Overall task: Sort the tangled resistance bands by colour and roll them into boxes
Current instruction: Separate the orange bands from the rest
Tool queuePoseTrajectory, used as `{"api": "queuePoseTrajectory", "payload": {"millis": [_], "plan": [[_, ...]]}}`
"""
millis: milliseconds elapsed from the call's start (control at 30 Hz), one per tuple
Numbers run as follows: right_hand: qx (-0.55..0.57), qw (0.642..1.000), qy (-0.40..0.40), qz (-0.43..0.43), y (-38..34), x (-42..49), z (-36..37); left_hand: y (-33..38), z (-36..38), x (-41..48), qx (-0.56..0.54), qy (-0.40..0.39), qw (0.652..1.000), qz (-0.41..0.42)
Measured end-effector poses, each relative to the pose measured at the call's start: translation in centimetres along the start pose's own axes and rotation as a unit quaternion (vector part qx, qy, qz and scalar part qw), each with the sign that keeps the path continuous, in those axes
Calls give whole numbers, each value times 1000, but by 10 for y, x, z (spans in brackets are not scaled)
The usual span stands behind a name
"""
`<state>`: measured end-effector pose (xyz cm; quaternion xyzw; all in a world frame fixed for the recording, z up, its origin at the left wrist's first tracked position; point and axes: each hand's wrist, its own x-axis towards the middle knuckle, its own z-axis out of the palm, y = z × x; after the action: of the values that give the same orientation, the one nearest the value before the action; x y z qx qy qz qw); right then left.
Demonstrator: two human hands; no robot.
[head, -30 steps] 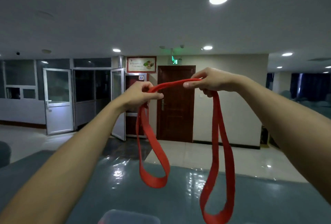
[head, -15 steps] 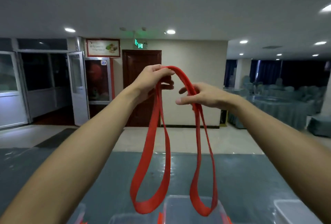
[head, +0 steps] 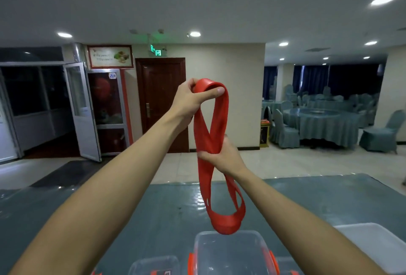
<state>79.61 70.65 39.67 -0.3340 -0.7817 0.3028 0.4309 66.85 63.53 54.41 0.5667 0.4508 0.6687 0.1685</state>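
Observation:
A red resistance band (head: 216, 125) hangs folded into several strands in front of me. My left hand (head: 193, 100) pinches its top fold, held high. My right hand (head: 222, 157) grips the gathered strands lower down, about halfway along the band. The band's bottom loops (head: 226, 219) dangle just above a clear plastic box (head: 230, 252) with red clips. The box looks empty as far as I can see.
The boxes stand on a table with a grey-blue glossy cover (head: 131, 219). Another clear box (head: 153, 266) is at the bottom edge, and a white lid or box (head: 373, 241) at the right. Covered round tables and chairs (head: 325, 125) stand far right.
My right hand slid down from beside the left hand to the band's middle, gathering the strands. My left hand kept the top fold. My view turned left to right and dipped.

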Motion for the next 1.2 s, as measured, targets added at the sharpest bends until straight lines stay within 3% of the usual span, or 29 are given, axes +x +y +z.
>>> {"api": "queuePoseTrajectory", "payload": {"millis": [233,333,433,533,633,733,933,967,1100,1200], "plan": [[53,987,-96,116,18,-12,-7,-48,-68,-28,-119,12,991,-55],[106,971,-155,149,24,-12,-40,-83,-92,-50,-116,10,990,-86],[-56,967,-203,143,29,-18,-79,-111,-106,-74,-103,14,987,-119],[-264,922,-255,122,40,-31,-103,-131,-97,-95,-99,-6,987,-129],[-230,946,-176,146,54,-38,-135,-161,-75,-119,-25,-74,984,-163],[-164,962,-144,164,57,-41,-178,-187,-32,-146,139,-205,946,-208],[-76,941,-260,205,68,-67,-251,-214,114,-191,262,-373,869,-191],[-59,940,-269,203,74,-74,-265,-215,141,-198,248,-384,868,-195],[-93,933,-297,179,109,-114,-322,-206,250,-216,72,-340,919,-188],[-82,943,-270,173,161,-145,-367,-199,343,-245,51,-369,907,-196]]}}
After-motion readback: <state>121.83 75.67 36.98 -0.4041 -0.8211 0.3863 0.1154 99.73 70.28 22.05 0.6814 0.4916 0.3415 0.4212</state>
